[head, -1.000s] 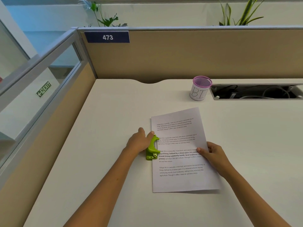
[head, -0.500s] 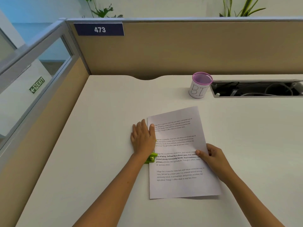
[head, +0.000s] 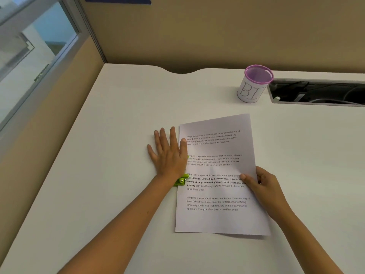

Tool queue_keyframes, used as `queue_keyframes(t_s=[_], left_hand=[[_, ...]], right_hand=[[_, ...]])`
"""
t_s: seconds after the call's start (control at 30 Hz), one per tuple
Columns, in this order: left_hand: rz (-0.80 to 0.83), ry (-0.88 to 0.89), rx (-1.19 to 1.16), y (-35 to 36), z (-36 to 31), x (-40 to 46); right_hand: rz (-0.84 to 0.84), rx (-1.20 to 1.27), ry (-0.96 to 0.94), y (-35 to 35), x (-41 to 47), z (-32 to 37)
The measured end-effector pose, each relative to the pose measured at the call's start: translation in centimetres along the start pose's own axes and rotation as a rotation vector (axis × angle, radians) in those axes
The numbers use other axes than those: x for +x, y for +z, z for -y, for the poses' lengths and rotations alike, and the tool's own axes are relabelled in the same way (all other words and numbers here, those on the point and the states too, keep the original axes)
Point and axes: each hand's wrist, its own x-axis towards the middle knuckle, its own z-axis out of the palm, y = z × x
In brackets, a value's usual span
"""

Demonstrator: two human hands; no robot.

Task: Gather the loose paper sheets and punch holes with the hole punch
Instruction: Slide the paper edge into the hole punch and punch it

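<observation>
A stack of printed paper sheets (head: 217,218) lies on the white desk (head: 122,135). A green hole punch (head: 180,180) sits at the stack's left edge, about halfway down, mostly hidden under my wrist. My left hand (head: 169,155) lies flat on top of the punch, palm down, fingers spread and pointing away from me, thumb on the paper's edge. My right hand (head: 260,184) pinches the stack's right edge, thumb on top of the sheets.
A white mesh cup with a purple rim (head: 253,85), marked "BI", stands at the back right. Beside it is an open cable slot (head: 320,92) in the desk. Tan partition walls (head: 197,32) close the back and left sides.
My left hand went from gripping the raised punch lever to lying flat on it, and the lever is down. The view has tilted downward. My right hand stayed on the paper's edge.
</observation>
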Motion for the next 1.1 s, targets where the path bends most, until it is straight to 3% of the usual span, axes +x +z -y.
queue_keyframes(t_s=[0.47,1.1], left_hand=[[0.023,-0.006,0.036,0.1,-0.1,0.3],[0.205,-0.017,0.020,-1.7,-0.8,0.9]], right_hand=[[0.011,0.054,0.003,0.0,-0.1,0.1],[-0.017,0.086,0.017,0.2,-0.4,0.7]])
